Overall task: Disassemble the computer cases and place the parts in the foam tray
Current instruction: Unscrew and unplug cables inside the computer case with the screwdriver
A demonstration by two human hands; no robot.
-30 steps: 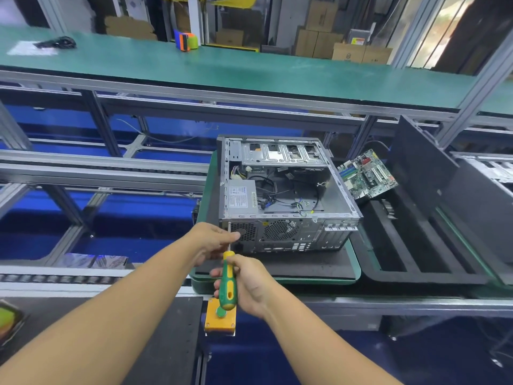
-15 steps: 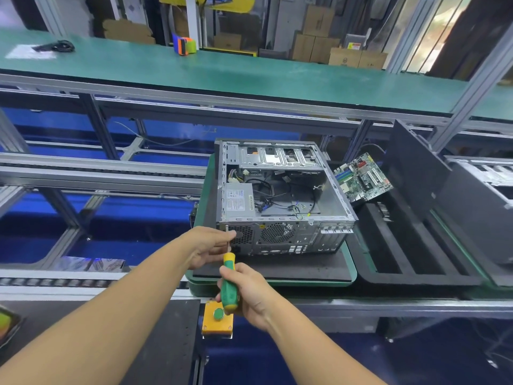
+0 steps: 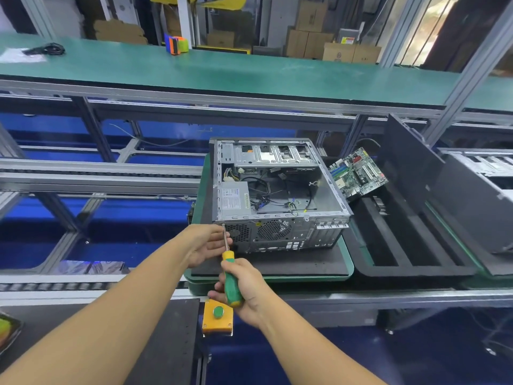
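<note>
An open grey computer case (image 3: 277,190) lies on a black pad on a green pallet (image 3: 348,269), its rear panel facing me. Inside are a power supply (image 3: 234,200) and loose cables. My right hand (image 3: 244,290) grips a green and yellow screwdriver (image 3: 230,279), whose tip meets the case's rear top-left corner. My left hand (image 3: 208,244) rests beside the shaft, fingers loosely steadying it. A black foam tray (image 3: 410,243) sits to the right, with a green motherboard (image 3: 358,173) leaning at its far end.
A yellow box with a green button (image 3: 218,315) hangs at the bench edge under my right hand. A dark side panel (image 3: 410,168) stands in the tray, another case (image 3: 483,173) beyond. Conveyor rails run left; a green bench (image 3: 222,70) lies behind.
The view has drifted a little. The screwdriver tip has risen to the case's rear top-left corner, and my right hand has shifted slightly on the handle. My left hand stays by the shaft.
</note>
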